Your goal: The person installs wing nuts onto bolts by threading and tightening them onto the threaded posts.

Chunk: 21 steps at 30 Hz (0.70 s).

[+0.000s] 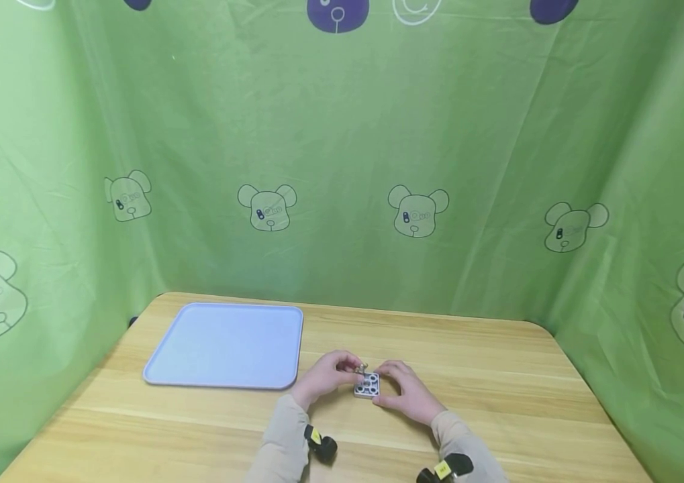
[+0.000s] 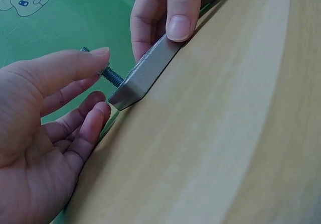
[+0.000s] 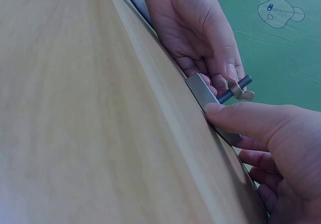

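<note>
the metal block (image 1: 368, 387) lies against my right hand (image 1: 407, 394), which grips its edges; my left hand (image 1: 325, 377) pinches the wing nut (image 3: 241, 92) on the bolt (image 2: 113, 77) above it.

The block (image 1: 367, 386) is small, square and grey, a metal piece lying flat, and I can see dark, ringed holes in its top. Out of the block, towards its far left corner, stands the bolt (image 3: 225, 97), steel-grey, threaded and upright. The wing nut (image 3: 245, 96), brass-coloured, sits on the bolt, clear above the block. The left hand (image 1: 327, 377) pinches the nut; the right hand (image 1: 409, 397) grips the block at its right side.
</note>
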Each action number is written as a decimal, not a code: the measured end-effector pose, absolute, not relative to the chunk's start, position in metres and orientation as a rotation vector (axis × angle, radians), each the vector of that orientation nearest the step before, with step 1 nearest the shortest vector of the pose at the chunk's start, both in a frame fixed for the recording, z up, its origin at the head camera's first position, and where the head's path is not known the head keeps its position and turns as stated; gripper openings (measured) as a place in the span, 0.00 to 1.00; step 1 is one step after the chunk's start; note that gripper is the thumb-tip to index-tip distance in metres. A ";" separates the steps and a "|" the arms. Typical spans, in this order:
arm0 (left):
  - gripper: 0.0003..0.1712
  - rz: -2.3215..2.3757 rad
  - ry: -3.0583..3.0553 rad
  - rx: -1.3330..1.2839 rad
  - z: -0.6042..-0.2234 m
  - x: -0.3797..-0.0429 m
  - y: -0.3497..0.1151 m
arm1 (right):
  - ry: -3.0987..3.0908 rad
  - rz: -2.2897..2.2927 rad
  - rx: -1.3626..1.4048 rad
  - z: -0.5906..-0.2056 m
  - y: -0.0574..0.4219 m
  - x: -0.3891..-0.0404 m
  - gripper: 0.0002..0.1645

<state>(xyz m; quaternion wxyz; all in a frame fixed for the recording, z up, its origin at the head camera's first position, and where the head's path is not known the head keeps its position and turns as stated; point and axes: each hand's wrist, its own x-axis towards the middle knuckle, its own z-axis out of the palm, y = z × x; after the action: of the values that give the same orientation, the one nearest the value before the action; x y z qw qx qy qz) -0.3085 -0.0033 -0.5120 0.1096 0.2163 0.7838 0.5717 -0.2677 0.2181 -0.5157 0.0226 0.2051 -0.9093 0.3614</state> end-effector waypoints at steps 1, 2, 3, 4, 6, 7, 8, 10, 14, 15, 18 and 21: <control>0.15 1.676 2.309 0.641 -0.511 -0.308 -0.003 | -2.818 1.121 0.634 -0.516 0.218 -0.268 0.33; 0.15 1.673 2.315 0.644 -0.511 -0.308 -0.003 | -2.819 1.121 0.634 -0.515 0.218 -0.268 0.33; 0.14 1.665 2.325 0.653 -0.511 -0.308 -0.003 | -2.821 1.120 0.633 -0.515 0.218 -0.267 0.33; 0.14 1.657 2.339 0.660 -0.511 -0.307 -0.003 | -2.822 1.122 0.631 -0.515 0.218 -0.267 0.33; 0.13 1.644 2.364 0.670 -0.511 -0.306 -0.002 | -2.822 1.125 0.629 -0.514 0.218 -0.267 0.33; 0.13 1.636 2.377 0.675 -0.511 -0.306 -0.002 | -2.822 1.124 0.628 -0.514 0.218 -0.267 0.33; 0.13 1.631 2.384 0.678 -0.512 -0.307 -0.001 | -2.824 1.122 0.627 -0.514 0.218 -0.267 0.33; 0.12 1.626 2.385 0.683 -0.513 -0.307 -0.001 | -2.823 1.127 0.625 -0.514 0.218 -0.267 0.33; 0.12 1.613 2.374 0.694 -0.513 -0.308 -0.001 | -2.829 1.116 0.621 -0.514 0.217 -0.267 0.33; 0.12 1.609 2.372 0.698 -0.512 -0.307 -0.001 | -2.829 1.114 0.622 -0.514 0.218 -0.267 0.34; 0.12 1.603 2.365 0.709 -0.510 -0.306 -0.002 | -2.831 1.103 0.623 -0.514 0.218 -0.267 0.34; 0.12 1.614 2.343 0.708 -0.508 -0.305 -0.003 | -2.828 1.106 0.627 -0.514 0.218 -0.267 0.34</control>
<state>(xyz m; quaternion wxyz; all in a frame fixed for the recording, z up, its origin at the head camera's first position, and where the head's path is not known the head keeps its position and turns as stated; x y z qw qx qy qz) -0.3050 -0.0026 -0.5077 0.1047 0.2402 0.7948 0.5474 -0.2672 0.2177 -0.5144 0.0203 0.2023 -0.9118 0.3567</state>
